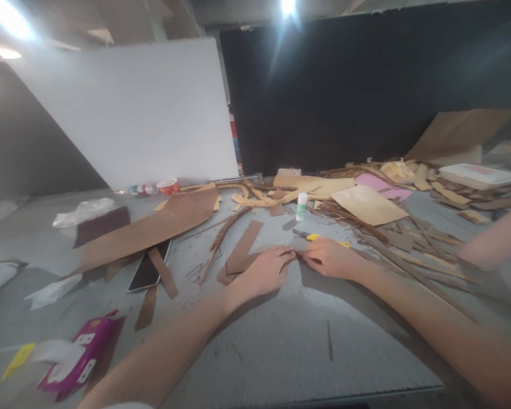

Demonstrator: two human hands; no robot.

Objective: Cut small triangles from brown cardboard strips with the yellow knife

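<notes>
Brown paper (298, 254) shows as a small bit between the fingertips of the left hand (270, 269) and right hand (333, 259), at the grey table (289, 346). Both hands' fingers are bent and narrow; I cannot tell whether they grip it. Just beyond the right hand lies a yellow knife (314, 237), then an upright glue stick (301, 208). Brown strips (246, 245) lie beside the left.

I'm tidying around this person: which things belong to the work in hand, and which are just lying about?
Likely in the work:
brown card strips by the left hand
yellow-handled cutter knife at the right hand
white-and-green glue stick

Likely just lying about:
magenta plastic packet
black rectangular phone
red patterned bowl
</notes>
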